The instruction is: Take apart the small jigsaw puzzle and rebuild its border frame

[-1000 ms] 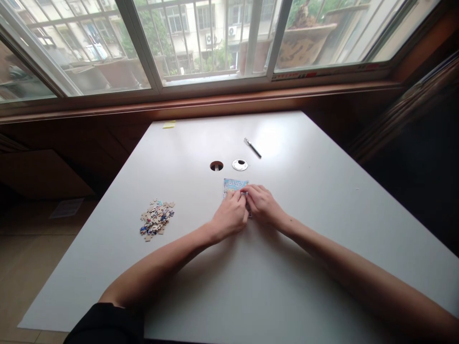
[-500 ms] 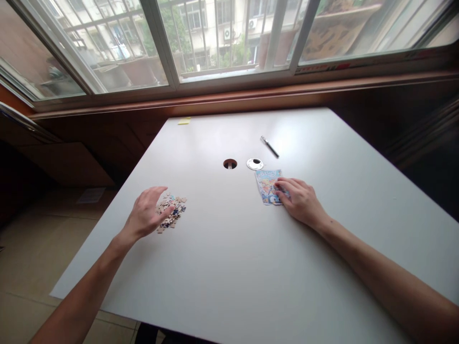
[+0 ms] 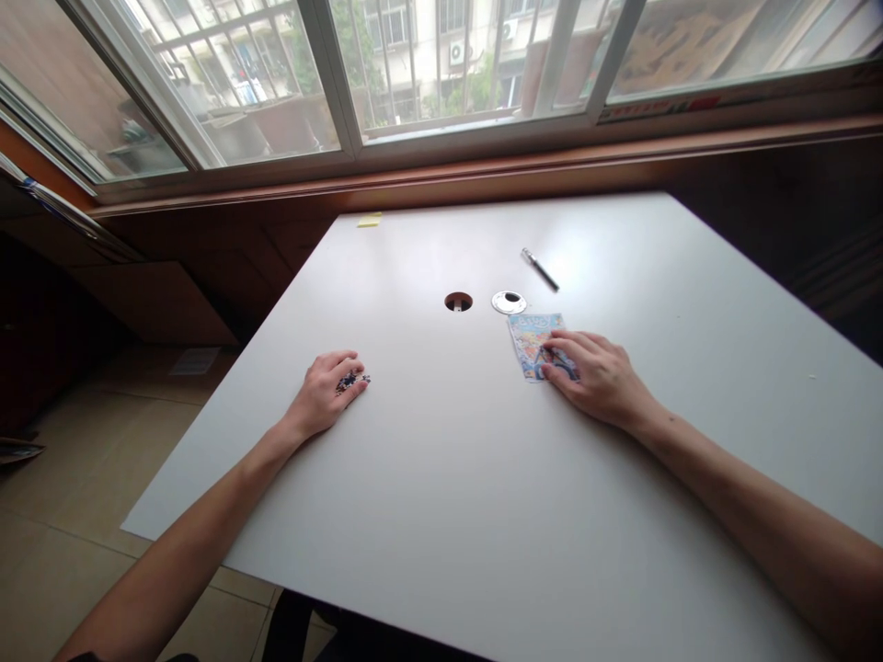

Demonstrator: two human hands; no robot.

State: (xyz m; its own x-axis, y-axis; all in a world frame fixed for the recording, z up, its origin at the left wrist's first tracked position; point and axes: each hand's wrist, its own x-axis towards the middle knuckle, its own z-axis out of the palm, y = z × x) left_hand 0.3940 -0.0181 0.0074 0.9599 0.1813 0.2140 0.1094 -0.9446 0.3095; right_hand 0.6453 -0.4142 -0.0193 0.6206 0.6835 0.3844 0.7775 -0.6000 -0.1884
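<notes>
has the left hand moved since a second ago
Yes. The left hand left the assembled puzzle section near the cable hole and now covers the loose pieces.

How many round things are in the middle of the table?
2. A dark open hole sits in the white table, and a silver ring cap lies just right of it, above the assembled puzzle section under the right hand. None seems hidden.

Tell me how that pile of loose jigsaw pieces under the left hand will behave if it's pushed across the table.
The pile of jigsaw pieces looks like thin, flat card bits, so probably light. On the smooth, glossy table they would likely slide easily and scatter rather than move together. The left hand covers most of them, which may keep them gathered.
</notes>
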